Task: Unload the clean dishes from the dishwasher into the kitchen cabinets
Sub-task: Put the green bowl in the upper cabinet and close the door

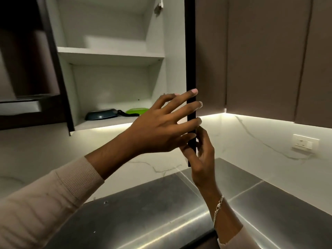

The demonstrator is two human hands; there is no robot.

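Cabinet door [191,69] stands open, seen edge-on. Left hand [158,126] rests against its edge, fingers straight and spread, holding nothing. Right hand [201,151] pinches the door's lower edge between thumb and curled fingers. Inside the cabinet [111,54], the bottom shelf holds a dark frying pan [101,114] and a green dish [137,110] just beside it, pan handle pointing toward the dish. Steel counter [161,212] below; wall socket [305,141] on the marble wall, right.
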